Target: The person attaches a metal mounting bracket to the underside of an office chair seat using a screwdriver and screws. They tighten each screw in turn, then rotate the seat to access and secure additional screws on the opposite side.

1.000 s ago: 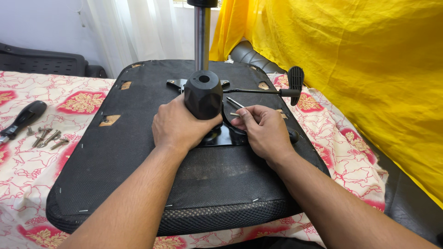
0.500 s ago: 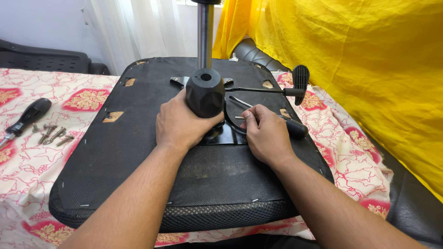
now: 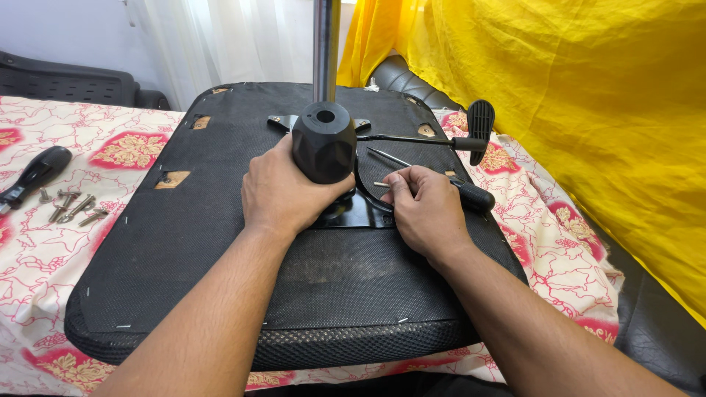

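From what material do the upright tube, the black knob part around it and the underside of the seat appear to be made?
Upright tube: metal, probably polished steel; it shines with reflections.
Black knob part: likely matte moulded plastic, with faceted sides.
Seat underside: black woven fabric, fixed by staples; mesh texture at the edge.

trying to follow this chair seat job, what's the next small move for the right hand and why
Probably stand the bolt pinched in the right hand into a hole of the black metal plate. The left hand already steadies the black hub, and a screwdriver lies beside the right hand.

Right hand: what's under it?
The right hand covers a screwdriver lying on the black metal plate; a thin metal shaft shows at the fingertips. Its tip is hidden.
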